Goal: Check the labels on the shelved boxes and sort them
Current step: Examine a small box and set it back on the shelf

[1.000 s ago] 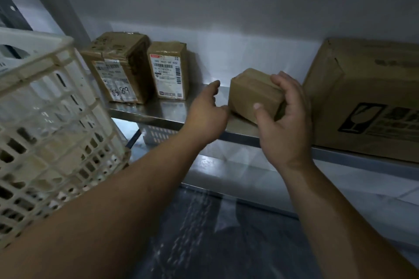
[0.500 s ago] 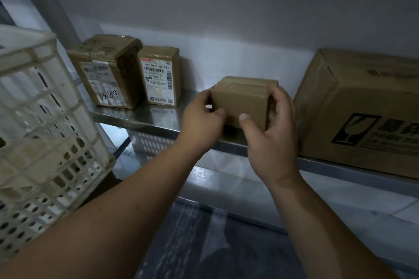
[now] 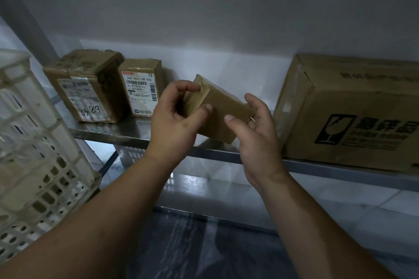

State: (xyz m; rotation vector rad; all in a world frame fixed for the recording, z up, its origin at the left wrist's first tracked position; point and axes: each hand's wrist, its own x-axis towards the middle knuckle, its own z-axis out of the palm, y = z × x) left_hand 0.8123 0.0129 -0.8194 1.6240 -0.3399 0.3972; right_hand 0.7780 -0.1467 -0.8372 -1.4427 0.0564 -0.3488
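Box [image 3: 218, 118] pinched, fingers [image 3: 184, 85] curled: left hand [image 3: 174, 125], right hand [image 3: 257, 140].

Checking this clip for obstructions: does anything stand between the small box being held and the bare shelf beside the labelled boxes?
Nothing visible does. Left hand and right hand grip the small box, tilted, over the shelf between the printed-label box and the large carton.

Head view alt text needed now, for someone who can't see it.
Left hand and right hand hold a small box tilted over the shelf, no label showing. A box marked 8589 and a barcoded box stand left, a large carton right, a white crate nearest left.
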